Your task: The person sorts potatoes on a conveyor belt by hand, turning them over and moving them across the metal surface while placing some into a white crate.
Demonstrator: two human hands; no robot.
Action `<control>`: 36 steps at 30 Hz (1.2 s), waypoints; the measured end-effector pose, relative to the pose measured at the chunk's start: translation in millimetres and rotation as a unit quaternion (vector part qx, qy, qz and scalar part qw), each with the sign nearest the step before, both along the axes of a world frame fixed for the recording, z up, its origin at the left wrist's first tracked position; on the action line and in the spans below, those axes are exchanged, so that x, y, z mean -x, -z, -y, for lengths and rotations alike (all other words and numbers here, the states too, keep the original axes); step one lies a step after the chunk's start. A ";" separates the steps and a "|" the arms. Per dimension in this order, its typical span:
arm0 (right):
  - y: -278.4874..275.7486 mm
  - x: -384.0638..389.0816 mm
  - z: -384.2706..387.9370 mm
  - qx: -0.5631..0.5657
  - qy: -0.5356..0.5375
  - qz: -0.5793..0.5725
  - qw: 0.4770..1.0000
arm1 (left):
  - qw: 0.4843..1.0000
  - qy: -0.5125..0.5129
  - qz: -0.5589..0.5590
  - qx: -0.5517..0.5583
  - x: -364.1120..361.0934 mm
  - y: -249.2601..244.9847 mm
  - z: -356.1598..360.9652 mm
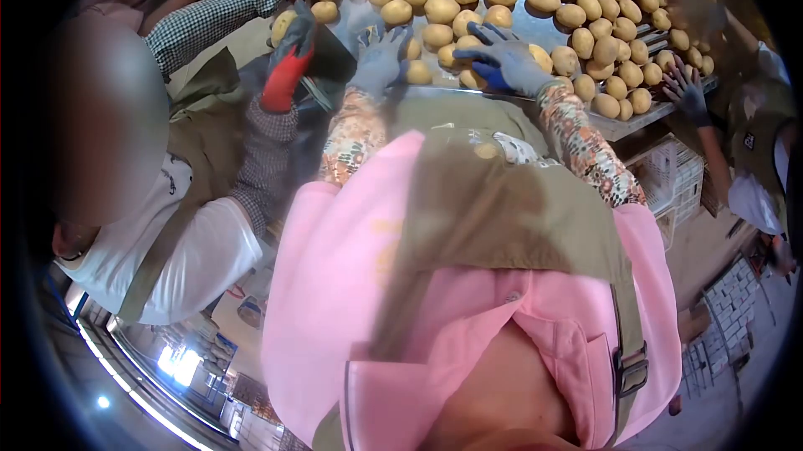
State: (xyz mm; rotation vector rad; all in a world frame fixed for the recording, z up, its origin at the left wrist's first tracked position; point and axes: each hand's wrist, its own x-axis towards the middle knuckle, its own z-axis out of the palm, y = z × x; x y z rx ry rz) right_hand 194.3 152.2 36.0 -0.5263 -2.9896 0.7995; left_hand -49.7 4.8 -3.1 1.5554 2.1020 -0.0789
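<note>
Many potatoes [442,10] lie on a metal sorting table [542,31]. My left hand [379,58], in a grey-blue glove, rests at the table's near edge with its fingers spread, beside several potatoes. To the right, my right hand [508,60], gloved in grey and blue, reaches over the potatoes near the edge, fingers apart and touching or just above them. Neither hand is wrapped round a potato. Floral sleeves cover both my forearms.
At the left a co-worker in red gloves [288,75] has a potato [284,27] in one hand. Another co-worker's gloved hand [686,91] is at the table's right edge. White crates [676,175] stand below the table on the right.
</note>
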 end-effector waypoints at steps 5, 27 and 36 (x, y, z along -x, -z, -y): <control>-25.2 -15.1 -26.8 0.128 0.116 -0.024 0.985 | 0.997 0.012 -0.049 -0.060 -8.7 -10.3 5.6; -117.2 32.8 56.3 0.531 0.242 -0.149 0.798 | 0.881 -0.087 0.034 -0.465 -80.4 -112.5 4.6; -103.9 8.8 55.8 0.453 0.161 -0.248 0.841 | 0.835 -0.141 0.191 -0.496 -99.5 -123.6 10.1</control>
